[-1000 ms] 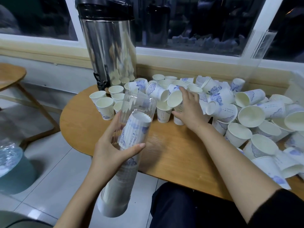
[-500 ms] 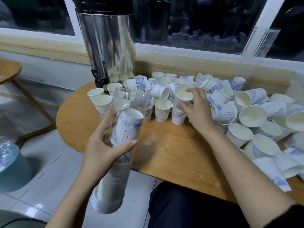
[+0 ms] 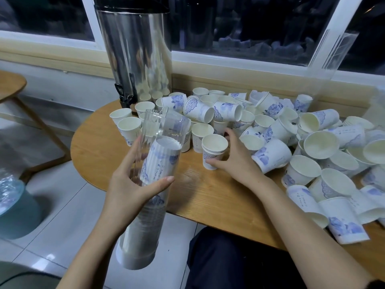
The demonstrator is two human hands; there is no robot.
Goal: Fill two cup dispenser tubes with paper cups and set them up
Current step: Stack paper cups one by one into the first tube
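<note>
My left hand point(image 3: 133, 182) grips a clear dispenser tube point(image 3: 164, 130) that tilts over the table's near edge and holds a tall stack of white paper cups with blue print. My right hand point(image 3: 233, 157) curls round a short stack of nested cups point(image 3: 214, 147) standing on the wooden table point(image 3: 208, 195). A second clear tube point(image 3: 331, 59), with no cups in it, leans against the window frame at the back right. Several loose cups point(image 3: 312, 142), upright and tipped over, cover the table's right half.
A tall steel urn point(image 3: 135, 49) with a black tap stands at the table's back left. A water jug point(image 3: 12, 195) sits on the tiled floor at left, beside another wooden table point(image 3: 12, 82). My dark-trousered knee point(image 3: 229, 257) is under the table's near edge.
My right hand lifted a cup from the pile, brought it nearer and set it into another cup, which it now holds. The left hand and tube barely moved.
</note>
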